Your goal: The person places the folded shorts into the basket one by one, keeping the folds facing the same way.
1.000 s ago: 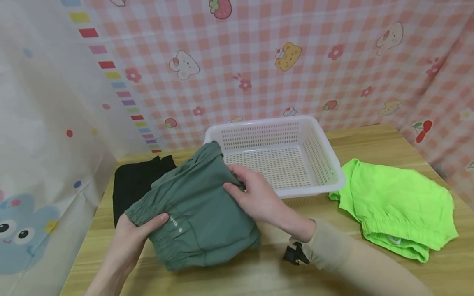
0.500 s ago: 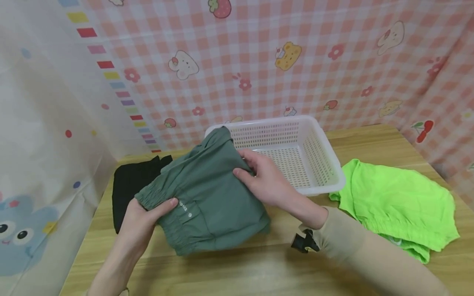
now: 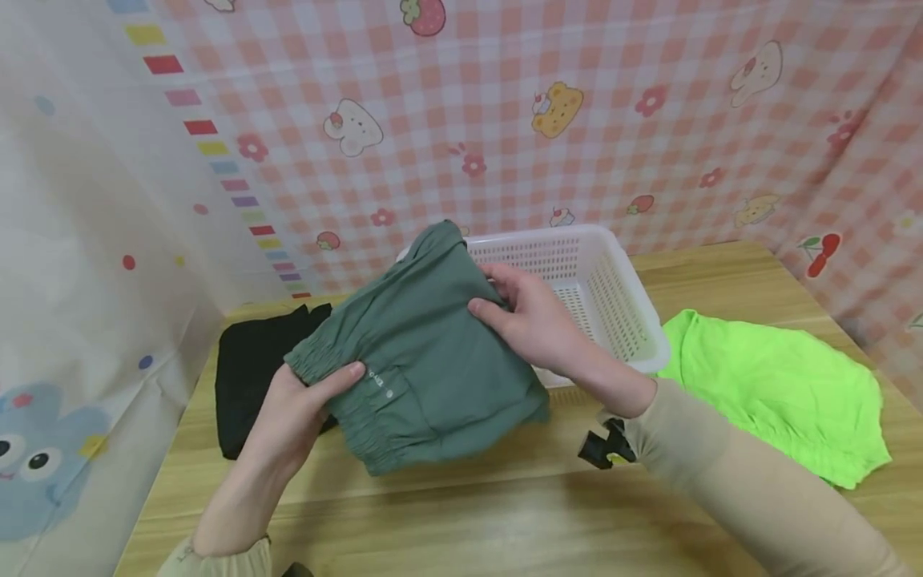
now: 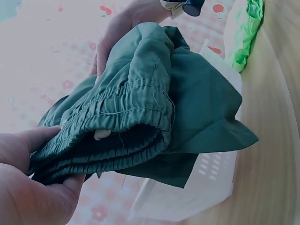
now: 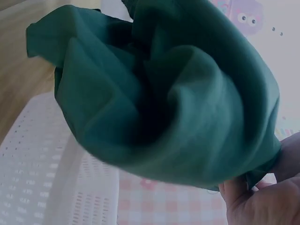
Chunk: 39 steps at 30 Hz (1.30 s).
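A pair of dark green shorts (image 3: 454,344), folded over, is held up in front of the basket. My left hand (image 3: 292,417) grips the gathered elastic waistband, thumb on top beside small white lettering. At the opposite edge my right hand (image 3: 537,320) pinches the cloth between thumb and fingers. In the left wrist view the waistband opening of the shorts (image 4: 117,117) faces the camera. Bunched cloth fills much of the right wrist view, with my right hand (image 5: 262,201) at its lower right edge. The shorts hide the left part of the white plastic basket (image 3: 642,304).
A folded black garment (image 3: 248,377) lies at the table's left, partly behind my left hand. Neon green shorts (image 3: 786,385) lie at the right, partly covered by my right sleeve. A checked cloth (image 3: 433,128) hangs behind the wooden table (image 3: 461,521).
Both hands have moved up and to the right with the green shorts, which now cover more of the basket. The black garment and neon shorts have stayed in place.
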### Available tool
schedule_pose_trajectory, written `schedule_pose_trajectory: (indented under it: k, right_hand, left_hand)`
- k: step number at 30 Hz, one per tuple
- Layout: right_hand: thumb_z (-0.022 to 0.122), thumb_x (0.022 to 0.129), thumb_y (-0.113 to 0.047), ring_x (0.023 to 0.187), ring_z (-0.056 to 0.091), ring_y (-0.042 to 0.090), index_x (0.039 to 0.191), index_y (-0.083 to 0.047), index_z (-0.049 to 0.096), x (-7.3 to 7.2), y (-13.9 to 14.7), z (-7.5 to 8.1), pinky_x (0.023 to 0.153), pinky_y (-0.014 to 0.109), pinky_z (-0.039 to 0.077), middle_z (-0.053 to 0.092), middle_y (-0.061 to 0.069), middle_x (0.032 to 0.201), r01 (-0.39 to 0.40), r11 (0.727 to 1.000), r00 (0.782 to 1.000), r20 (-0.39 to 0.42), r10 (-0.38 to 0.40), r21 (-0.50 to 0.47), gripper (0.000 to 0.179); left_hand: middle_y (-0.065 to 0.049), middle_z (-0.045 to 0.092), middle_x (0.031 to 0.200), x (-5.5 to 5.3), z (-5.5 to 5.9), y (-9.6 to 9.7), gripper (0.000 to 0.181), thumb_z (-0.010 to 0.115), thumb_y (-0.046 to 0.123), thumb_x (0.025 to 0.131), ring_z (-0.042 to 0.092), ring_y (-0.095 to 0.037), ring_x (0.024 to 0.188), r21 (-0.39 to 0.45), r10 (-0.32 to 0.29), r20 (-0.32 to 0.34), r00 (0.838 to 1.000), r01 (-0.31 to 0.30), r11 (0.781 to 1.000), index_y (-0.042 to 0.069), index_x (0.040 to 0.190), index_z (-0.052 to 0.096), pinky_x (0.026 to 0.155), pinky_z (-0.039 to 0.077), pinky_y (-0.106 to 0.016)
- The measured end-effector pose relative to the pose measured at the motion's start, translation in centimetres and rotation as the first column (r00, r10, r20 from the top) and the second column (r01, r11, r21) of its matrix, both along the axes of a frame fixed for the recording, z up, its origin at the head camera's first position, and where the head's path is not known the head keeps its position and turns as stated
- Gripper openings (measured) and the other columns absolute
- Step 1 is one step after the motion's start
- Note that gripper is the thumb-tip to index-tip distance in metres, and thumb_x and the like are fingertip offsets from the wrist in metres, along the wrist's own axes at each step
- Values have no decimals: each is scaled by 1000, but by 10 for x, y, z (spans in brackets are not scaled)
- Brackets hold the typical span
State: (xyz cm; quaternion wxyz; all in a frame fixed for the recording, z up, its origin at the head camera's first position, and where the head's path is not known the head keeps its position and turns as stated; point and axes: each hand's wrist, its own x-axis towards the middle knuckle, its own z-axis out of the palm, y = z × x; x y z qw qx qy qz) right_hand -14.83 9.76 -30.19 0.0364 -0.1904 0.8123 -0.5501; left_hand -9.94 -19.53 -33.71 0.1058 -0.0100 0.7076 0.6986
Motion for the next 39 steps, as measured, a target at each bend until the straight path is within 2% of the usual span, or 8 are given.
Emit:
schedule_pose_trajectory:
  k: [10, 13, 19, 26, 30, 33, 36, 39]
  right_hand:
    - [58, 106, -7, 112, 76, 32, 152, -6, 52, -12, 5, 7, 94, 45, 64, 73, 21, 133, 20, 1000, 1000, 17, -20, 9, 46]
    - [57, 107, -8, 112, 75, 32, 151, -6, 53, -16, 7, 9, 96, 45, 63, 74, 21, 132, 32, 999, 999, 23, -32, 7, 44]
    - [58, 107, -8, 109, 75, 30, 149, -8, 57, -21, 10, 14, 96, 42, 60, 75, 20, 128, 52, 999, 998, 17, -53, 16, 42]
    - [58, 107, -8, 109, 75, 29, 148, -10, 58, -25, 14, 15, 95, 40, 59, 75, 19, 128, 95, 995, 995, 29, -96, 24, 41]
    - [57, 107, -7, 105, 74, 25, 145, -8, 60, -28, 13, 16, 90, 32, 60, 74, 20, 130, 121, 992, 992, 49, -119, -40, 38]
    - [57, 106, -5, 100, 74, 18, 142, -6, 61, -30, 13, 16, 85, 26, 60, 74, 21, 130, 138, 987, 989, 58, -133, -88, 36]
    - [57, 106, -4, 100, 72, 14, 143, -5, 60, -30, 13, 17, 85, 22, 58, 73, 21, 131, 149, 982, 988, 66, -142, -120, 37]
    - [57, 106, -3, 104, 71, 15, 144, -5, 60, -31, 13, 17, 86, 22, 58, 72, 21, 133, 158, 977, 987, 64, -150, -140, 38]
  left_hand:
    - [13, 60, 143, -14, -1, 9, 61, 70, 18, 102, 61, 2, 128, 7, -48, 1, 999, 48, 999, 15, 157, 42, 108, 54, -17]
    - [15, 64, 138, -18, 0, 9, 58, 69, 12, 101, 64, 1, 123, 30, -109, -5, 994, 109, 994, 15, 154, 44, 104, 56, -18]
    - [14, 72, 121, -25, -2, 7, 47, 68, 0, 96, 70, -2, 111, 55, -247, 15, 969, 245, 968, 15, 139, 55, 98, 59, -19]
    - [13, 73, 111, -29, -2, 13, 41, 68, 5, 97, 72, -4, 100, 46, -216, 70, 974, 213, 976, 18, 135, 57, 89, 62, -26]
    - [15, 73, 110, -31, -4, 18, 33, 65, 7, 101, 73, -5, 102, 128, -212, 77, 974, 201, 971, 23, 130, 60, 93, 62, -30]
    - [13, 72, 112, -33, -7, 20, 28, 61, 8, 105, 72, -4, 105, 214, -227, 81, 971, 205, 955, 20, 130, 59, 96, 61, -28]
    - [11, 68, 122, -33, -11, 21, 39, 61, 4, 104, 70, -3, 110, 225, -268, 88, 959, 243, 944, 17, 140, 51, 98, 60, -24]
    - [8, 64, 129, -32, -13, 22, 57, 65, 0, 100, 69, -4, 112, 166, -313, 93, 945, 295, 941, 13, 149, 41, 99, 60, -24]
